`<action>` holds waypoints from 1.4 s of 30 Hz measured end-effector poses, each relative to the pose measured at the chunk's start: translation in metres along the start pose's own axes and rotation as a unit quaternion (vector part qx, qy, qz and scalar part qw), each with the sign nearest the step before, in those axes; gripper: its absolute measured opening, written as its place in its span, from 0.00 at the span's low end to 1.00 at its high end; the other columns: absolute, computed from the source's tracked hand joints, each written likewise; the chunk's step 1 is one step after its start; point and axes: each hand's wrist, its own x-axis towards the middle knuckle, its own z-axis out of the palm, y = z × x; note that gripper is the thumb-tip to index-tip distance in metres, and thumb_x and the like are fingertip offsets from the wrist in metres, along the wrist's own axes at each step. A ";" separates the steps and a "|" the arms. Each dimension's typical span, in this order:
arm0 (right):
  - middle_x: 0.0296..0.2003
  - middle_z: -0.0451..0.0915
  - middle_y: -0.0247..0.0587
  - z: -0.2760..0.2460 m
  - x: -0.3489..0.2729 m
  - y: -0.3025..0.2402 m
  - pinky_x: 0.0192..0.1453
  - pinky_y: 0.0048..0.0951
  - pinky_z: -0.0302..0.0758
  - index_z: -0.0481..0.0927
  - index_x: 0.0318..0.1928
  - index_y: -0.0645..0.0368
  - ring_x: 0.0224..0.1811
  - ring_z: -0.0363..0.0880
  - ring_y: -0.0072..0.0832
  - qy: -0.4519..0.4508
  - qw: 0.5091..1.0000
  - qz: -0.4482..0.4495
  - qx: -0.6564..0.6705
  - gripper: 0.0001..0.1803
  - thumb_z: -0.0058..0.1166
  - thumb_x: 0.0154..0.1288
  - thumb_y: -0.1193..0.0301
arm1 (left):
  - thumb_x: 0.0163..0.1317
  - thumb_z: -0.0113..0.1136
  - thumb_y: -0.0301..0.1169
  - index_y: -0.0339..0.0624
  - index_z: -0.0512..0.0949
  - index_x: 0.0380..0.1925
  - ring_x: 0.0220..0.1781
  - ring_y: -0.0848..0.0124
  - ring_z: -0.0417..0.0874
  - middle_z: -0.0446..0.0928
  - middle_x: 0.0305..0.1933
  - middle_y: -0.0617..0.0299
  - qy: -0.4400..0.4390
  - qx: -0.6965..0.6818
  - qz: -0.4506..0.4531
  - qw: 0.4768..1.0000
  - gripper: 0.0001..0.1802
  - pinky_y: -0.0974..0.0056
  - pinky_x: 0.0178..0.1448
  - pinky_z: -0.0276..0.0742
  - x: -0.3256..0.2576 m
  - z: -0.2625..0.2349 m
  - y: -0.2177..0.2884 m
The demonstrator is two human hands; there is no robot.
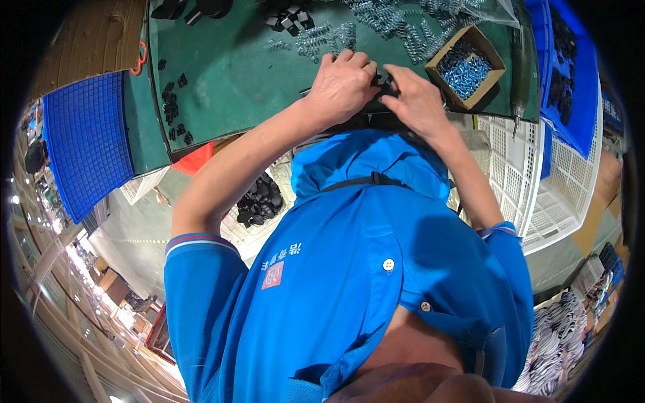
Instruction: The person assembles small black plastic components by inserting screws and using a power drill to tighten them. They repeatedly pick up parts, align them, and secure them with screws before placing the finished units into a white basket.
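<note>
One green tabletop (pixel 228 80), strewn with springs (pixel 383 17) along the far side and small black parts (pixel 169 107) at left; at right, an open cardboard box (pixel 486 51) of bluish screws (pixel 467 75). Near the front edge, left hand (pixel 342 84) curled over a dark piece (pixel 383 81), grip impossible to tell; right hand (pixel 420 101) just beside, thumb and forefinger parted. Around: blue crate (pixel 87 134) at left, white crate (pixel 517 161) at right, pale floor (pixel 148 208).

Springs (pixel 383 17), screws (pixel 465 77) glossy metal; box (pixel 486 50) matt cardboard.
</note>
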 end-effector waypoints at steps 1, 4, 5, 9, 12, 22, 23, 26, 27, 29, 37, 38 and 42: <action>0.43 0.80 0.48 0.011 0.003 0.001 0.45 0.44 0.77 0.73 0.56 0.61 0.44 0.80 0.47 0.013 1.000 -0.020 -0.011 0.27 0.64 0.54 0.70 | 0.53 0.66 0.40 0.43 0.79 0.44 0.49 0.59 0.77 0.76 0.42 0.59 -0.002 0.009 -0.003 1.000 0.20 0.54 0.48 0.72 0.001 -0.001 -0.001; 0.43 0.79 0.50 0.025 -0.001 -0.004 0.42 0.45 0.78 0.73 0.54 0.61 0.42 0.81 0.50 0.029 1.000 0.006 -0.004 0.27 0.64 0.52 0.73 | 0.53 0.66 0.40 0.42 0.80 0.44 0.49 0.60 0.77 0.76 0.41 0.60 -0.020 0.000 -0.002 1.000 0.20 0.54 0.48 0.72 -0.004 -0.001 0.000; 0.43 0.79 0.50 0.028 -0.001 -0.006 0.42 0.45 0.79 0.73 0.54 0.61 0.41 0.81 0.50 0.034 0.999 0.011 -0.010 0.27 0.64 0.52 0.74 | 0.53 0.66 0.39 0.42 0.80 0.43 0.48 0.60 0.77 0.76 0.40 0.60 -0.015 0.011 0.001 1.000 0.19 0.54 0.48 0.71 -0.005 0.000 0.000; 0.41 0.79 0.49 0.035 -0.003 0.005 0.39 0.45 0.79 0.73 0.55 0.62 0.39 0.82 0.50 0.035 0.997 0.008 -0.061 0.28 0.65 0.52 0.74 | 0.53 0.61 0.36 0.42 0.79 0.38 0.46 0.61 0.77 0.75 0.38 0.61 -0.032 0.076 0.010 0.997 0.14 0.53 0.46 0.70 0.000 0.007 0.009; 0.41 0.79 0.50 0.036 -0.005 0.012 0.39 0.46 0.79 0.72 0.56 0.62 0.40 0.82 0.50 0.046 0.998 -0.008 -0.052 0.29 0.65 0.52 0.74 | 0.53 0.58 0.34 0.43 0.79 0.35 0.45 0.62 0.76 0.74 0.37 0.61 -0.028 0.092 0.021 0.995 0.11 0.53 0.45 0.69 0.003 0.007 0.011; 0.39 0.85 0.41 -0.160 -0.001 0.072 0.42 0.37 0.78 0.79 0.59 0.55 0.37 0.84 0.36 0.205 0.897 0.297 -0.256 0.37 0.60 0.57 0.42 | 0.53 0.67 0.38 0.42 0.80 0.42 0.51 0.61 0.75 0.76 0.41 0.60 0.013 0.018 -0.009 1.000 0.18 0.53 0.55 0.65 -0.002 0.015 0.007; 0.44 0.84 0.47 -0.173 0.000 0.089 0.48 0.44 0.77 0.74 0.63 0.55 0.45 0.83 0.46 0.122 0.879 0.335 -0.316 0.45 0.55 0.56 0.35 | 0.53 0.67 0.38 0.42 0.80 0.42 0.51 0.61 0.75 0.76 0.42 0.60 0.006 0.016 -0.005 1.000 0.19 0.53 0.56 0.65 -0.001 0.013 0.006; 0.52 0.81 0.57 -0.162 0.001 0.126 0.52 0.50 0.77 0.62 0.70 0.55 0.54 0.80 0.52 0.023 0.850 0.365 -0.380 0.50 0.52 0.56 0.34 | 0.53 0.67 0.39 0.42 0.80 0.42 0.51 0.61 0.75 0.76 0.42 0.61 0.011 0.010 0.005 1.000 0.19 0.53 0.56 0.65 0.000 0.015 0.003; 0.52 0.81 0.55 -0.161 0.005 0.126 0.52 0.50 0.77 0.62 0.70 0.56 0.53 0.81 0.51 0.013 0.848 0.379 -0.369 0.51 0.53 0.55 0.35 | 0.53 0.67 0.39 0.42 0.80 0.42 0.51 0.61 0.75 0.76 0.42 0.61 0.021 0.008 0.007 1.000 0.19 0.53 0.56 0.66 -0.001 0.017 0.003; 0.51 0.81 0.56 -0.158 0.001 0.148 0.52 0.50 0.76 0.67 0.67 0.57 0.54 0.80 0.52 0.032 0.854 0.396 -0.335 0.49 0.58 0.53 0.37 | 0.53 0.67 0.39 0.42 0.80 0.42 0.51 0.62 0.75 0.76 0.42 0.61 0.022 0.013 0.005 1.000 0.18 0.53 0.55 0.66 -0.002 0.016 0.003; 0.33 0.80 0.43 -0.172 -0.038 0.150 0.36 0.28 0.76 0.78 0.45 0.70 0.29 0.78 0.28 0.288 0.857 0.334 0.267 0.19 0.64 0.57 0.69 | 0.52 0.66 0.38 0.43 0.82 0.32 0.46 0.62 0.76 0.76 0.37 0.61 0.092 0.019 0.022 0.995 0.12 0.52 0.50 0.65 -0.001 0.029 0.003; 0.30 0.78 0.43 -0.173 -0.038 0.122 0.33 0.26 0.73 0.77 0.42 0.70 0.27 0.76 0.28 0.307 0.846 0.266 0.345 0.15 0.61 0.59 0.71 | 0.52 0.66 0.37 0.43 0.82 0.32 0.46 0.62 0.76 0.76 0.37 0.61 0.093 0.016 0.020 0.995 0.12 0.52 0.50 0.65 0.000 0.030 0.002; 0.40 0.76 0.51 -0.167 -0.022 0.055 0.48 0.42 0.74 0.71 0.50 0.70 0.41 0.74 0.38 0.255 0.776 0.006 0.577 0.19 0.56 0.60 0.72 | 0.53 0.66 0.37 0.42 0.82 0.32 0.46 0.62 0.76 0.77 0.37 0.61 0.090 0.021 0.014 0.996 0.11 0.52 0.49 0.65 -0.004 0.029 0.002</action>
